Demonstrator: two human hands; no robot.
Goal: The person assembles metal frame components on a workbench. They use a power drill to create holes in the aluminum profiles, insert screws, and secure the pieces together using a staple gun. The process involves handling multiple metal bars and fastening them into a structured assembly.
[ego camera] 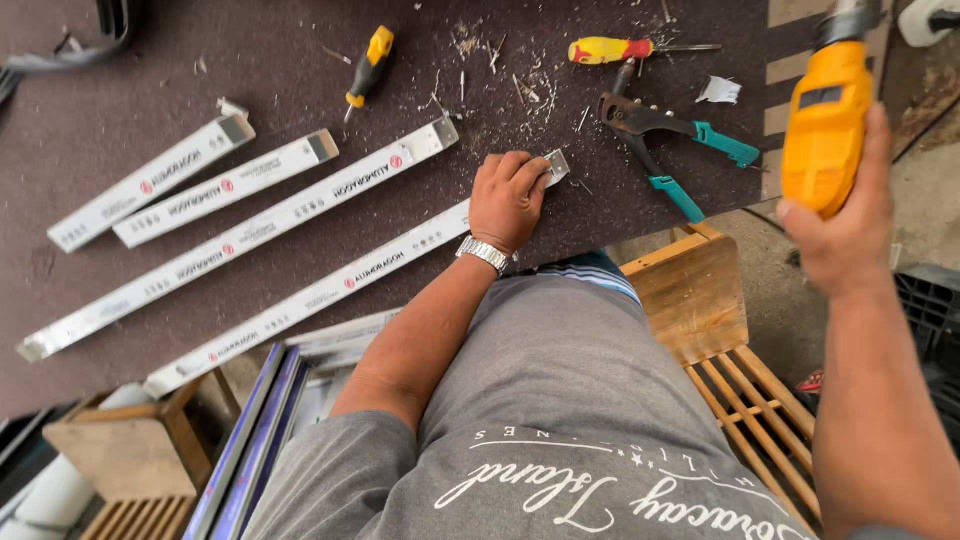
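Observation:
My left hand [508, 196] rests closed over the near end of a long white aluminium profile [310, 297] lying on the dark worktop [120, 90], with a small metal bracket [556, 165] showing at its fingertips. A silver watch is on that wrist. My right hand [845, 225] holds a yellow power drill [826, 125] raised at the upper right, off the worktop's edge.
Three more white profiles [235, 235] lie parallel on the worktop. A yellow-black screwdriver [368, 68], a yellow-red screwdriver [612, 49] and a teal-handled rivet tool [660, 145] lie among metal shavings. Wooden stools [700, 300] and framed panels [250, 440] stand below.

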